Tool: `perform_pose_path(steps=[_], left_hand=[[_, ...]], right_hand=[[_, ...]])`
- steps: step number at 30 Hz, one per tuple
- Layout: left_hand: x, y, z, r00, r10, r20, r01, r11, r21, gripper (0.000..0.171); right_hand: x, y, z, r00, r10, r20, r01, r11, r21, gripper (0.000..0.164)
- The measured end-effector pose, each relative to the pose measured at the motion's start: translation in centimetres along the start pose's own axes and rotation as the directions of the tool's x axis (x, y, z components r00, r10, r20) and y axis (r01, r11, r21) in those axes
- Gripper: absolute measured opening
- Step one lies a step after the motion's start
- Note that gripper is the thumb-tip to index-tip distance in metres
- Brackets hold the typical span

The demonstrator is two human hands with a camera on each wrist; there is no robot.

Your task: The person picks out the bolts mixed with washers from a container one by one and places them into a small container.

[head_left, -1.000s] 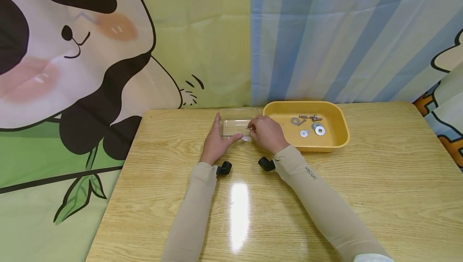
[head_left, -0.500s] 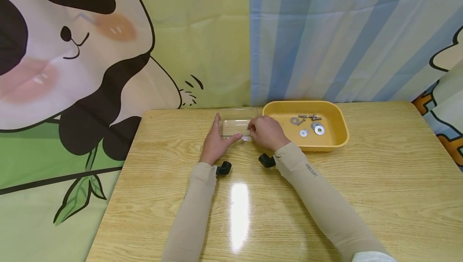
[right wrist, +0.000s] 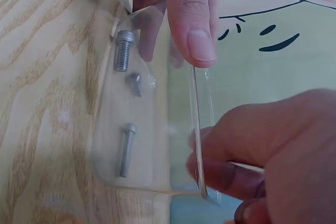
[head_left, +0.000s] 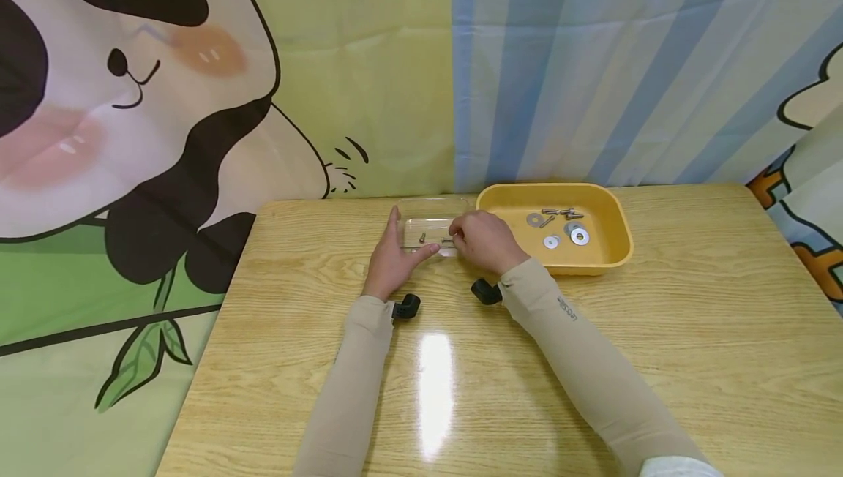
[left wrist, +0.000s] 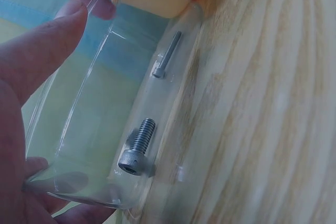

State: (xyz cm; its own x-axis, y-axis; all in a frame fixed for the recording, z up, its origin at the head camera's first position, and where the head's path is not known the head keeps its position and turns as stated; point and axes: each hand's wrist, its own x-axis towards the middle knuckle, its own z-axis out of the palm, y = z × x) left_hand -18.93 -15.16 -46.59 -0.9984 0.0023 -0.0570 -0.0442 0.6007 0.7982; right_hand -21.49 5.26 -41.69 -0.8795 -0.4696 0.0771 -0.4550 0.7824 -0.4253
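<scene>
My left hand grips the left end of a clear plastic box, its thumb along the near rim and its fingers round the side. Inside lie a thick socket-head screw and a thinner, longer socket-head screw; a blurred grey shape between them in the right wrist view may be a reflection. At the box's right end, my right hand hovers with bent fingers over the rim. Nothing shows between its fingertips in the right wrist view, though the box wall partly covers them.
A yellow plastic tray stands right beside the clear box. It holds several screws and several flat washers. All stands near the back edge of a wooden table, before a printed curtain.
The screw earlier seen at my right fingertips has left them. Two screws now show on the box floor. Both hands stay almost in place.
</scene>
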Motion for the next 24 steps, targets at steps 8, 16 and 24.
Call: perform_pose_path(steps=[8, 16, 24], left_hand=[[0.1, -0.2, 0.1, 1.0, -0.003, 0.007, 0.003, 1.0, -0.018, 0.116], [0.0, -0.2, 0.0, 1.0, 0.006, 0.013, -0.005, 1.0, -0.016, 0.119], [-0.1, -0.2, 0.0, 1.0, 0.0, 0.013, 0.001, 1.0, -0.029, 0.119]], right_hand=[[-0.9, 0.1, 0.0, 0.996, -0.021, -0.092, 0.025, 0.999, 0.045, 0.021], [-1.9, 0.9, -0.5, 0.982, -0.005, -0.189, 0.018, 0.998, 0.066, 0.018], [-2.9, 2.3, -0.8, 0.967, 0.007, -0.254, 0.011, 0.998, 0.067, 0.019]])
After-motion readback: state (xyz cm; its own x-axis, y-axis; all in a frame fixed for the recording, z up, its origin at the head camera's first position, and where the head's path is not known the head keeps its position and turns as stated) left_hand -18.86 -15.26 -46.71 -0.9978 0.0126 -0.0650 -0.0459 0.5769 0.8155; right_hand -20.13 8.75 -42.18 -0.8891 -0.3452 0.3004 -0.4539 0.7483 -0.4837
